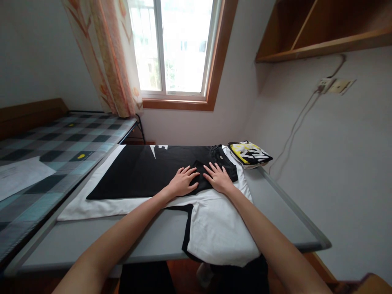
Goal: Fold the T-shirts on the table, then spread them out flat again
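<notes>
A black T-shirt point(137, 171) with a white print lies folded lengthwise on a grey table, its collar toward the right. Beneath it spreads a white shirt point(222, 228), whose sleeve droops over the near table edge with some black cloth along its border. My left hand point(183, 181) rests flat on the black T-shirt, fingers spread. Close to the collar, my right hand point(218, 177) also presses flat on the black cloth, fingers apart. Neither hand grips anything.
A folded black, yellow and white garment point(250, 153) sits at the table's point(284, 212) far right corner. Left of the table is a bed with a checked mattress point(61, 143) and a paper sheet point(24, 175). A wooden shelf point(324, 45) and a cable point(290, 134) are on the right wall.
</notes>
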Available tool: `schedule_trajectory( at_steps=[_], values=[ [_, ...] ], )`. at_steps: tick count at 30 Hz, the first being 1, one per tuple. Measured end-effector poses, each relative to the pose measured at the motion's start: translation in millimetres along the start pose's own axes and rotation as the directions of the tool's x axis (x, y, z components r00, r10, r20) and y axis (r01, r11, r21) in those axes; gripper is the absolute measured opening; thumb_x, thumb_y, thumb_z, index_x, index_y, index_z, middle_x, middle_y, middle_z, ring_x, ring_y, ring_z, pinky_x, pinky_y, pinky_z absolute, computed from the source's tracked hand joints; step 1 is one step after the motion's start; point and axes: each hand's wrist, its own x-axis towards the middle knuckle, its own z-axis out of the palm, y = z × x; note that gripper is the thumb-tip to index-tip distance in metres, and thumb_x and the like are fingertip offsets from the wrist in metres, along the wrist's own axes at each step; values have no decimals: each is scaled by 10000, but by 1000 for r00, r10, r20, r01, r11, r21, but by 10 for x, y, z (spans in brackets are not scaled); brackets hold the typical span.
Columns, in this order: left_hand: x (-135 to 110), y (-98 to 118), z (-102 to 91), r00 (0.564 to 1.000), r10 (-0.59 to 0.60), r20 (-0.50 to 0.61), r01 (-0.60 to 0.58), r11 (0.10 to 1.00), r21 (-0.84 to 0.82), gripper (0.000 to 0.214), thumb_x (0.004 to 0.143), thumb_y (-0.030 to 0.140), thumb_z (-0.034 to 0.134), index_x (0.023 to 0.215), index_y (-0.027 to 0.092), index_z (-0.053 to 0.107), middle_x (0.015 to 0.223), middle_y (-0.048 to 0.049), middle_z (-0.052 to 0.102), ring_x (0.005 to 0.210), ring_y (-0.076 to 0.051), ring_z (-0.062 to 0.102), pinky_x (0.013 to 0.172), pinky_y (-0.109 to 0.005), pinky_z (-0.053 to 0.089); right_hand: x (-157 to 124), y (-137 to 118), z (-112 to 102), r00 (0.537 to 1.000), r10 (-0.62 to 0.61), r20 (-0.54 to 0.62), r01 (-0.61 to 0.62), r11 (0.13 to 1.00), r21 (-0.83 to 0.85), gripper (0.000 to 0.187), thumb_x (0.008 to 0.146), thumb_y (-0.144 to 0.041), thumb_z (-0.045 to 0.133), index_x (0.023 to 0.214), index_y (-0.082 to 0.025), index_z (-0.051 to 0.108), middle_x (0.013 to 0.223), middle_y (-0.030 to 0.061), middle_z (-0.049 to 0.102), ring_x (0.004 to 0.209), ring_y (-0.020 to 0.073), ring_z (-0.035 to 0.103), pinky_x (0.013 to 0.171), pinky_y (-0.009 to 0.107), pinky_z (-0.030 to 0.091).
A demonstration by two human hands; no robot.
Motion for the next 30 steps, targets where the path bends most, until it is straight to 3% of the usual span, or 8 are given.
schedule_trajectory(
  at_steps=[4, 7, 11, 14, 17, 20, 24, 30],
  values=[
    [-119, -50, -57, 1000, -20, 15, 21, 1000, -7, 592, 923, 484, 457, 1458, 242, 386, 1548, -76, 333, 1438, -283, 261, 1160, -471, 229, -35, 56, 42, 993, -59, -101, 60, 998, 9, 585, 986, -534, 226, 1478, -259, 382, 1561, 99, 290, 1447, 281, 213, 1146, 527, 184],
    [-372, -225, -203, 998, -19, 55, 19, 1000, -9, 607, 948, 513, 402, 1489, 248, 327, 1555, -71, 318, 1448, -255, 241, 1170, -453, 223, -102, 204, 82, 966, -156, -207, 168, 985, 39, 540, 987, -487, 287, 1421, -228, 478, 1520, 123, 370, 1413, 292, 301, 1123, 539, 258],
    [-920, -673, -565, 996, -8, 91, 6, 1000, 25, 594, 952, 512, 408, 1476, 236, 361, 1526, -84, 373, 1420, -237, 314, 1166, -428, 260, -275, 529, 54, 889, -326, -321, 357, 933, 41, 462, 944, -475, 438, 1273, -213, 631, 1399, 131, 526, 1278, 287, 489, 1059, 478, 403],
    [-1397, -1080, -889, 991, 37, 132, -46, 997, 67, 543, 926, 504, 475, 1415, 266, 465, 1506, -70, 408, 1392, -255, 366, 1142, -439, 316, -426, 789, -30, 866, -380, -326, 396, 918, -20, 439, 902, -488, 522, 1206, -210, 673, 1329, 129, 583, 1188, 297, 557, 1009, 483, 454],
    [-1834, -1429, -1175, 993, -20, 117, 6, 992, 124, 524, 884, 517, 538, 1339, 257, 559, 1438, -89, 497, 1299, -276, 490, 1079, -439, 408, -524, 984, -107, 862, -396, -317, 396, 916, -67, 375, 906, -424, 531, 1166, -206, 690, 1287, 129, 610, 1129, 291, 595, 971, 475, 482],
    [-2179, -1646, -1390, 988, -108, 107, 83, 974, 212, 464, 872, 527, 539, 1233, 257, 650, 1341, -80, 594, 1182, -277, 591, 1028, -435, 457, -548, 1078, -144, 863, -391, -319, 382, 919, -95, 325, 905, -291, 499, 1147, -199, 696, 1229, 132, 642, 1078, 282, 622, 941, 469, 497],
    [-2501, -1776, -1554, 983, -173, 64, 148, 946, 290, 400, 858, 496, 533, 1106, 246, 725, 1221, -76, 674, 1072, -274, 654, 987, -408, 490, -513, 1072, -148, 881, -363, -304, 361, 930, -66, 383, 837, -163, 484, 1158, -196, 689, 1208, 125, 651, 1073, 278, 625, 937, 469, 501],
    [-2738, -1862, -1607, 959, -278, 63, 259, 942, 214, 432, 804, 419, 524, 1172, 269, 693, 1262, -42, 654, 1091, -258, 650, 969, -335, 500, -441, 1034, -124, 908, -279, -313, 329, 937, 119, 374, 791, -138, 482, 1057, -208, 736, 1101, 99, 689, 1010, 247, 650, 916, 410, 524]
  ],
)
